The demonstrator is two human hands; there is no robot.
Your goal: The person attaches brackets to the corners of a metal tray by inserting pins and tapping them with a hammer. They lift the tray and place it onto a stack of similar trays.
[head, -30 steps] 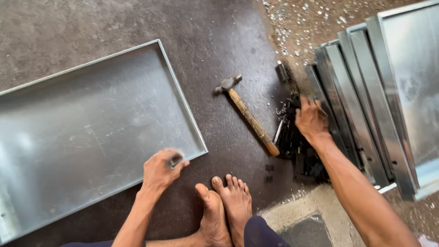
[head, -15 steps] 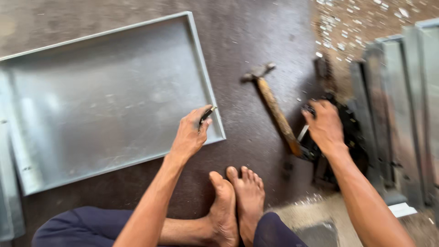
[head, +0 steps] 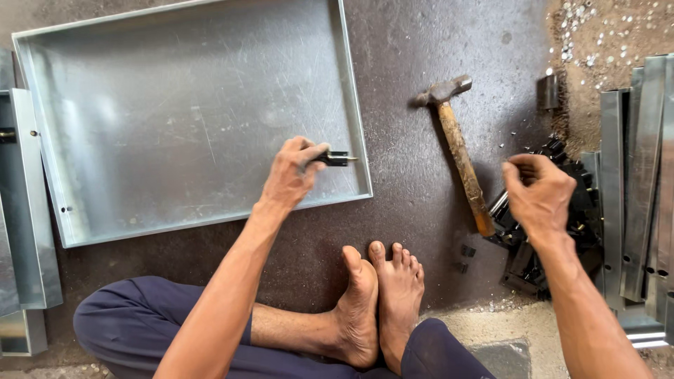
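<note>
Lifted off the black parts, right hand point(head: 539, 191) pinches closed; left hand point(head: 293, 172) grips a small black tool point(head: 335, 158).

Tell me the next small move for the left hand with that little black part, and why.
Probably lower the left hand so the small black part meets the metal tray at its right rim: the part already hovers just inside that rim, pinched in the fingers.

The dark, stained floor point(head: 421, 42) carries a shallow metal tray point(head: 189, 119) at its upper left, with folded metal channels point(head: 28, 210) along the left edge. A wooden-handled hammer point(head: 460, 154) lies right of the tray, beside a heap of small black parts point(head: 562, 224). More metal channels point(head: 635, 189) lie at the right edge, below scattered gravel point(head: 597, 35).
</note>
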